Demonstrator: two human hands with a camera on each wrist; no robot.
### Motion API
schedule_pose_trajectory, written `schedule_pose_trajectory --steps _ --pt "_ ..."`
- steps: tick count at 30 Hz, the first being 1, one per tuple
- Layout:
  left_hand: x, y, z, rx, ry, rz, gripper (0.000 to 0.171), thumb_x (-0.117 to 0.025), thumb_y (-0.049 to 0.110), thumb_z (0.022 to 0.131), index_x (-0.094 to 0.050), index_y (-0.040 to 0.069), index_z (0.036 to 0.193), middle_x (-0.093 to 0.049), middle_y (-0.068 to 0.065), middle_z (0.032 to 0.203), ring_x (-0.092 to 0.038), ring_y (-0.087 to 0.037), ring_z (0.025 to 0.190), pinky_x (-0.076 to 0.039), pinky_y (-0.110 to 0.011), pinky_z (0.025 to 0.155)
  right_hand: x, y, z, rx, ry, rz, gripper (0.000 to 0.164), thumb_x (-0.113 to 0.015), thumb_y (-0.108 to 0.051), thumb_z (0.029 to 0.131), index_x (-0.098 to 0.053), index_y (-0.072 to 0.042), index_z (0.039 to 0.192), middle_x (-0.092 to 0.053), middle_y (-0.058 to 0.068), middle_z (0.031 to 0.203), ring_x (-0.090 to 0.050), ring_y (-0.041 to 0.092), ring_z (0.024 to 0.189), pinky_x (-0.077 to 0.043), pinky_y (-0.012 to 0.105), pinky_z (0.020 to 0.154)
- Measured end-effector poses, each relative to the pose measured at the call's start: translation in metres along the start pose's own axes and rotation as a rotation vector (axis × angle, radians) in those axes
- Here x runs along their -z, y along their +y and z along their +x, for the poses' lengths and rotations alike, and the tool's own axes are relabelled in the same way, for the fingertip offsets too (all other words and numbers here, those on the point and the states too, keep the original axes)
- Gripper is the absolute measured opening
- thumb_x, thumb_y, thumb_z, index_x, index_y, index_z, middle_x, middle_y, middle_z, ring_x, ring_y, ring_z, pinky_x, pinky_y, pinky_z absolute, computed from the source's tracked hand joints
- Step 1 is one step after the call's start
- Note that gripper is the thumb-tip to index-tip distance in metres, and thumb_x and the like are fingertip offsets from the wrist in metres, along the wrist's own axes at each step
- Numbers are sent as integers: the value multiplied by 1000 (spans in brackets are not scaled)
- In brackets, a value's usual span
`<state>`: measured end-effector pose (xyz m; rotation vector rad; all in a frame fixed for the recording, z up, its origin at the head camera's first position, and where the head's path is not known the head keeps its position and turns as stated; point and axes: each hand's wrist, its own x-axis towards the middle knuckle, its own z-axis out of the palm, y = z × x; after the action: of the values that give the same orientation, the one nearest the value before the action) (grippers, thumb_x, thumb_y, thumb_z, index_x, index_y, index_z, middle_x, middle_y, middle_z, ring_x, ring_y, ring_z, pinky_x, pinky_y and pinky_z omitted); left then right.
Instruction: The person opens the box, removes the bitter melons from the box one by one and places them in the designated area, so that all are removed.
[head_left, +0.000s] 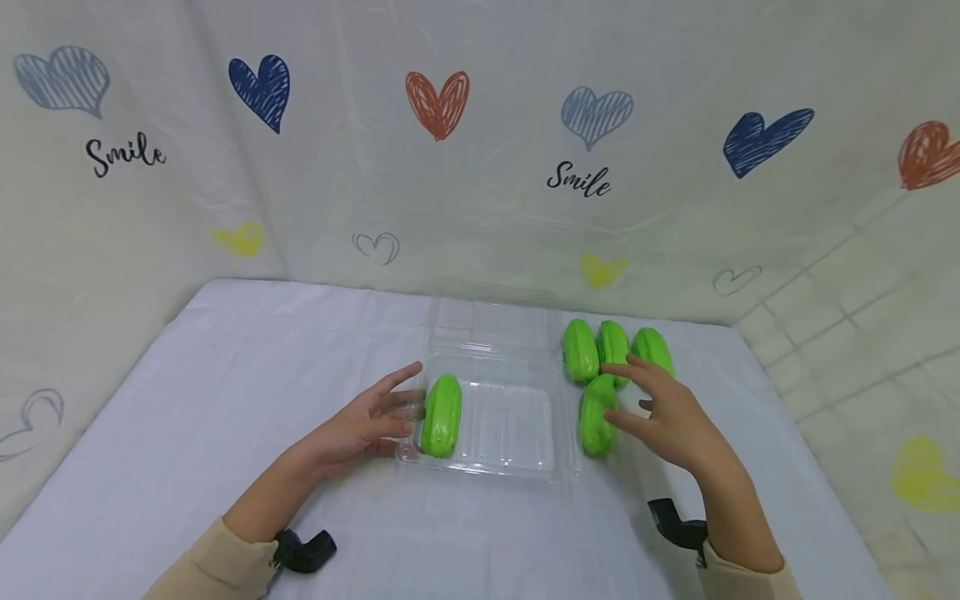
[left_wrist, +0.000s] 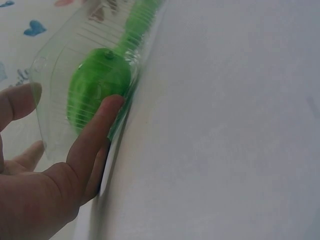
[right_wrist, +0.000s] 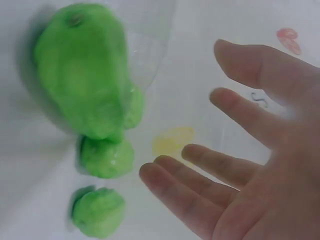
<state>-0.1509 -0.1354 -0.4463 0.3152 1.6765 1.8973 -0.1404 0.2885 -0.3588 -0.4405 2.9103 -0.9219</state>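
Observation:
A clear plastic clamshell box [head_left: 510,425] lies with its lid folded back. One glossy green oblong fruit-like piece [head_left: 442,415] rests lengthwise at the left end of its tray. My left hand [head_left: 372,425] is at the box's left side, fingers spread and fairly straight; in the left wrist view a fingertip [left_wrist: 116,102] lies against the clear wall beside the green piece. My right hand [head_left: 670,414] hovers with parted fingers over a similar green piece [head_left: 596,425] right of the box. Nothing is between its fingers in the right wrist view.
Behind that piece, three more green pieces [head_left: 581,352] stand side by side close to the box's right edge. The lid [head_left: 491,325] extends toward the back curtain [head_left: 480,208]. White cloth [head_left: 300,350] covers the table. Each wrist wears a black camera mount [head_left: 306,552].

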Motion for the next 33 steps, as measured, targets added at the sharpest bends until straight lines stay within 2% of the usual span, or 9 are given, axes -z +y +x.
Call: schedule_pose_trajectory --steps 5,13,24,33 --pt "1 0 1 4 5 2 85 -61 3 94 -16 32 160 -24 -17 161 -29 -41 146 -51 -46 95 -3 -11 3 49 44 42 61 -75 -21 90 -50 -13 145 -32 20 158 -38 43 140 -50 55 95" --pt "0 1 1 2 6 3 85 -61 4 94 -16 32 160 -23 -17 162 -29 -41 146 -50 -46 95 -18 -34 12 98 21 138 63 -76 -20 89 -50 -16 146 -33 13 159 -37 35 143 -49 53 97" --pt "0 1 1 -1 2 1 85 -60 3 95 -16 32 161 -22 -18 162 -33 -41 144 -51 -46 95 -43 -66 22 122 -36 173 64 -76 -22 88 -49 -21 147 -34 10 159 -38 33 143 -49 52 99" --pt "0 0 1 -2 1 -7 86 -62 4 93 -16 31 161 -23 -18 162 -31 -41 145 -51 -45 94 -64 -90 28 167 -80 129 63 -76 -25 88 -51 -24 146 -35 7 159 -45 32 139 -51 51 97"
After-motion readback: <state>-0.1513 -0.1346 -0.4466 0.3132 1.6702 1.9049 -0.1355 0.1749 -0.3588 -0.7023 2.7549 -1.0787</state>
